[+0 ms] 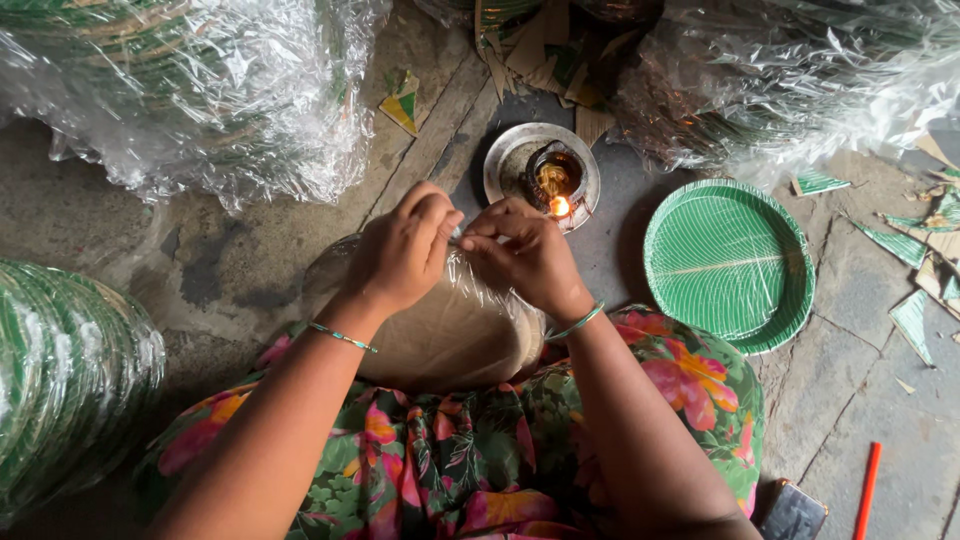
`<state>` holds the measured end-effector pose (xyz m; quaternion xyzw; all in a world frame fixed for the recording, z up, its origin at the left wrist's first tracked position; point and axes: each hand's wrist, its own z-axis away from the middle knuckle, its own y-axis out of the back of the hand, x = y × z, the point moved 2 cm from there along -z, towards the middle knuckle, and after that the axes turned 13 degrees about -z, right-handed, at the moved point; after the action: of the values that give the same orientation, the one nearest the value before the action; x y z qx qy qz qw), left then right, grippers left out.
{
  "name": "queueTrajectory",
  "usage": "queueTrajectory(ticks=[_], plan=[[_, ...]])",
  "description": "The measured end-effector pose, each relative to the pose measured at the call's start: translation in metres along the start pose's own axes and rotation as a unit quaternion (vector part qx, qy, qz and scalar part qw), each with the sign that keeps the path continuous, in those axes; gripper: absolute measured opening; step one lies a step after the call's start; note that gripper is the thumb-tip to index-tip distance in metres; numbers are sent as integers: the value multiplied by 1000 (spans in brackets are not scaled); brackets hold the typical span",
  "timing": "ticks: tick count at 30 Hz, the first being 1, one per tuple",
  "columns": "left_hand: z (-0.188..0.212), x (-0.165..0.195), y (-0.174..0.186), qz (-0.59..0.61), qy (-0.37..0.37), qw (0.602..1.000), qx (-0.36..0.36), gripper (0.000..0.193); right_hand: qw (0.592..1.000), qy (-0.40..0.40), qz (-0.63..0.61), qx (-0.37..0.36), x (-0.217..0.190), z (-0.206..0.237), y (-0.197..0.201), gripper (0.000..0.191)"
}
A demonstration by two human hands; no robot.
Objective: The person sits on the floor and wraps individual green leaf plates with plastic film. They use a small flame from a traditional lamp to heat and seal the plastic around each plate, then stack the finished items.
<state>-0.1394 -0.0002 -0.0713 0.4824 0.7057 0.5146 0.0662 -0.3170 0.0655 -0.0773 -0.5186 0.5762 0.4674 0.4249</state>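
A stack of round paper plates wrapped in clear plastic rests on my lap, brown undersides up. My left hand and my right hand meet at its far edge, both pinching the gathered plastic wrap between fingers and thumbs. Just beyond my fingertips a small lit oil lamp burns on a round metal dish. The pinched plastic is close to the flame.
A stack of green leaf-print paper plates lies on the stone floor at right. Plastic-wrapped plate bundles sit at upper left, upper right and far left. Paper scraps, an orange stick and a dark phone lie at right.
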Motion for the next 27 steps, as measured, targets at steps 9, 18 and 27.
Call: queueTrajectory(ticks=[9,18,27], plan=[[26,-97,-13,-31,371,923,-91,38,973,48,84,210,119,7,37,13],[80,-138,-73,101,346,898,-252,95,909,-182,-66,370,216,20,93,20],[63,-136,-5,328,262,904,-74,89,919,-143,-366,-16,99,23,71,11]])
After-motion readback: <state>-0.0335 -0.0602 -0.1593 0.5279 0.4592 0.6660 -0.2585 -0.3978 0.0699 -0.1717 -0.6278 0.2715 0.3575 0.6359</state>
